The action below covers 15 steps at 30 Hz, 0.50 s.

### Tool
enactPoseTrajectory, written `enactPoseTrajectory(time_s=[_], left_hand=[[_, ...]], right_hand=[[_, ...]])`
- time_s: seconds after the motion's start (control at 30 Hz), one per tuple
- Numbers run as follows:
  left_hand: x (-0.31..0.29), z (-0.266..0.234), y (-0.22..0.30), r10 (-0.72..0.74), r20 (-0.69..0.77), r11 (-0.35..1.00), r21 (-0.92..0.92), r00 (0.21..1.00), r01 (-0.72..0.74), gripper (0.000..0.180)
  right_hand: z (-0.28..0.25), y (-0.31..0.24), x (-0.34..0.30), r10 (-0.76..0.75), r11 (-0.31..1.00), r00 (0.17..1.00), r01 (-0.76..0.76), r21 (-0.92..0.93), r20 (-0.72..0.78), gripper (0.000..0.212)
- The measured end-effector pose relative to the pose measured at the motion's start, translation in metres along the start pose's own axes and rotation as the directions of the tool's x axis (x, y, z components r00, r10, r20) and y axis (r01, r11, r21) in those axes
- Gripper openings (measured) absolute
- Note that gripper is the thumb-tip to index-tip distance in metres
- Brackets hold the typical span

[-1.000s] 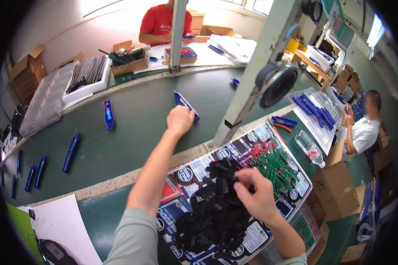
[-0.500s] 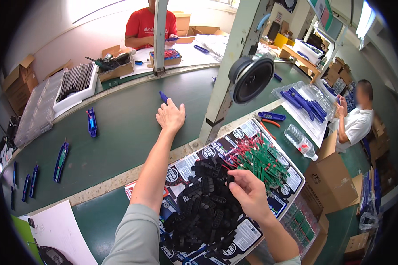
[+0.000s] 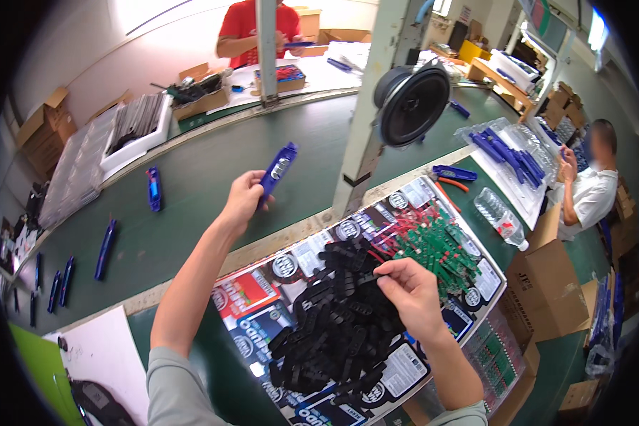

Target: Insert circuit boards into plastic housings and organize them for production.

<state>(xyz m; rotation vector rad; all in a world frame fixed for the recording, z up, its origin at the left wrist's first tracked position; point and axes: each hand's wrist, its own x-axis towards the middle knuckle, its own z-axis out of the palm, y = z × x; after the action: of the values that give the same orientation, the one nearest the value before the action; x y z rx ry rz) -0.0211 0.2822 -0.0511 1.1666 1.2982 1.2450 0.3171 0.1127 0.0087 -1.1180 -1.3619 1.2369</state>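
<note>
Blue casing sits pinched in left hand fingers; right hand grips 1 black part; loose pinch risks dropping it.

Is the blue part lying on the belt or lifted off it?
Lifted: the left hand holds the blue part tilted above the belt.

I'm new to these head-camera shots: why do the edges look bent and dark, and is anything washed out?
Head view: the fisheye lens bows the green belt and blackens the corners; the far wall at top left is blown out by glare; the left hand with its blue case and the black parts pile under the right hand are reasonably sharp.
</note>
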Motion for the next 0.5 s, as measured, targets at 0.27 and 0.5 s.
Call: enactPoseTrajectory(time_s=[0.27, 0.5], left_hand=[[-0.204, 0.005, 0.023, -0.035, 0.216, 0.999, -0.018, 0.976, 0.040, 0.066], [-0.261, 0.005, 0.011, 0.026, 0.167, 0.999, -0.035, 0.986, -0.021, 0.038]], right_hand=[[0.057, -0.012, 0.001, -0.234, 0.958, 0.972, 0.236, -0.160, 0.032, 0.013], [0.117, -0.028, -0.007, -0.564, 0.580, 0.791, 0.584, -0.568, 0.238, 0.016]])
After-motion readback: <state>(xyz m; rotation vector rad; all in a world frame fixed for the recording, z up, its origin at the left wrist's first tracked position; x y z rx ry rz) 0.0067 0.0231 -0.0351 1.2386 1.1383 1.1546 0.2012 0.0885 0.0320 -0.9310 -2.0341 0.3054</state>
